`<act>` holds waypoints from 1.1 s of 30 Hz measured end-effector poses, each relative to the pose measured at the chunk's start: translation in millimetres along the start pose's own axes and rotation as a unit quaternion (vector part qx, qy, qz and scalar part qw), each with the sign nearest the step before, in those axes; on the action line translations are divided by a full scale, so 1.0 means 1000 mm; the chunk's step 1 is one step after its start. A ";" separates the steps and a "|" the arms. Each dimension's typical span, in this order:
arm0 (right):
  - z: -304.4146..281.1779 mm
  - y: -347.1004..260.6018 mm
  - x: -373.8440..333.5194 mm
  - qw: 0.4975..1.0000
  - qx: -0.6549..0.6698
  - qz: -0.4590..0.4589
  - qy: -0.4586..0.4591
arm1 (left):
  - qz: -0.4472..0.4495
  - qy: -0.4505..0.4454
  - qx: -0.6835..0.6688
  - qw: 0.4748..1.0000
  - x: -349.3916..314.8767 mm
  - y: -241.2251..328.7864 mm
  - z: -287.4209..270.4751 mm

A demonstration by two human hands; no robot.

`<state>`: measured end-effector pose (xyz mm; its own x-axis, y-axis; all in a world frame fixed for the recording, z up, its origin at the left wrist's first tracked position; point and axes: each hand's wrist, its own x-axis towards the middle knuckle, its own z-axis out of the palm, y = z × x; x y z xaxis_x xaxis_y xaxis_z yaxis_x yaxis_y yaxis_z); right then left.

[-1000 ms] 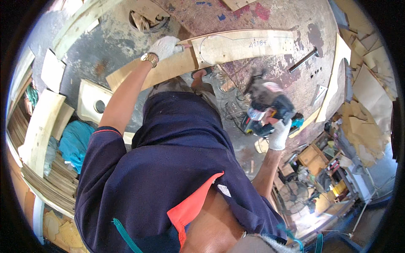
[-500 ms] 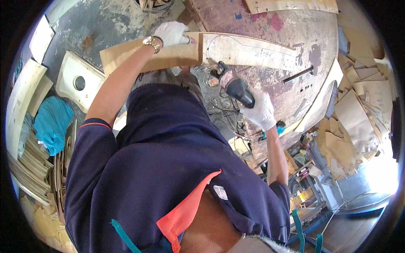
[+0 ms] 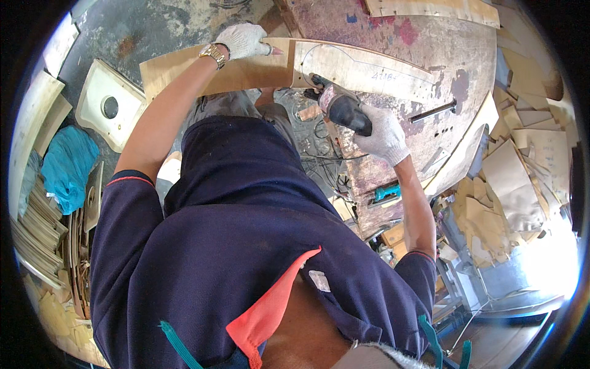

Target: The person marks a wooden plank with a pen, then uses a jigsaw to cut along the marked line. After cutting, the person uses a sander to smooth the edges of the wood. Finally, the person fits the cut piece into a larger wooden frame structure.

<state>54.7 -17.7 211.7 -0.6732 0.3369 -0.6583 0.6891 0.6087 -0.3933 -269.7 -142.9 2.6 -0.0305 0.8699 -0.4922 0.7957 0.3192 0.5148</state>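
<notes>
My right hand (image 3: 386, 136), in a white knit glove, wraps round the dark body of a jigsaw (image 3: 345, 114). The jigsaw's front end meets the near edge of a long curved plywood panel (image 3: 375, 72), close to a rounded pencil outline. Farther left, my gloved left hand (image 3: 244, 40) grips the panel's left section (image 3: 178, 72), its bare fingertips showing near a dark seam across the wood. This left section juts out past the worktable's left edge. The blade is too small to make out.
Beneath the panel's right part lies the paint-stained worktable (image 3: 424, 40), with a slot and a teal-handled tool (image 3: 387, 192) on it. Cords (image 3: 332, 169) tangle below its edge. Plywood offcuts (image 3: 513, 184) pile at right; a holed panel (image 3: 110, 106) and blue bag (image 3: 70, 166) are at left.
My right hand has carried the jigsaw a little farther forward, its front end now at the panel's near edge. The teal-handled tool shows more fully. My left hand keeps its grip.
</notes>
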 end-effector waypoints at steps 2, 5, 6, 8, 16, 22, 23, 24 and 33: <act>-0.002 0.000 0.001 1.000 -0.010 -0.013 -0.004 | -0.005 -0.011 0.012 1.000 0.001 -0.002 0.002; 0.000 0.003 0.001 1.000 -0.020 -0.017 -0.003 | -0.021 -0.048 0.044 0.998 -0.004 0.011 -0.014; 0.001 0.004 0.001 1.000 -0.024 -0.018 -0.002 | -0.022 -0.054 0.041 0.997 -0.005 0.013 -0.018; 0.001 0.004 0.001 1.000 -0.025 -0.018 0.004 | -0.024 -0.058 0.040 0.997 -0.006 0.016 -0.020; 0.006 0.002 0.000 0.999 -0.007 -0.016 0.028 | 0.007 -0.005 0.007 1.000 0.004 -0.006 0.004; 0.006 -0.002 0.000 0.999 0.015 -0.003 0.029 | -0.012 -0.027 0.018 0.999 0.004 0.000 0.000; 0.006 -0.003 0.001 0.999 0.020 0.000 0.028 | -0.010 -0.025 0.015 1.000 0.004 0.000 0.000; 0.005 -0.004 0.001 0.999 0.026 0.002 0.026 | -0.007 -0.023 0.011 1.000 0.003 0.000 0.000; -0.001 -0.004 0.007 1.000 -0.020 -0.017 -0.004 | -0.023 -0.048 0.012 0.999 0.001 0.003 -0.002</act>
<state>46.8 -17.6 209.1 -0.6935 0.3097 -0.6504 0.6545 0.6483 -0.3891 -269.0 -139.9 5.2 -0.0094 0.8141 -0.5807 0.8093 0.3473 0.4737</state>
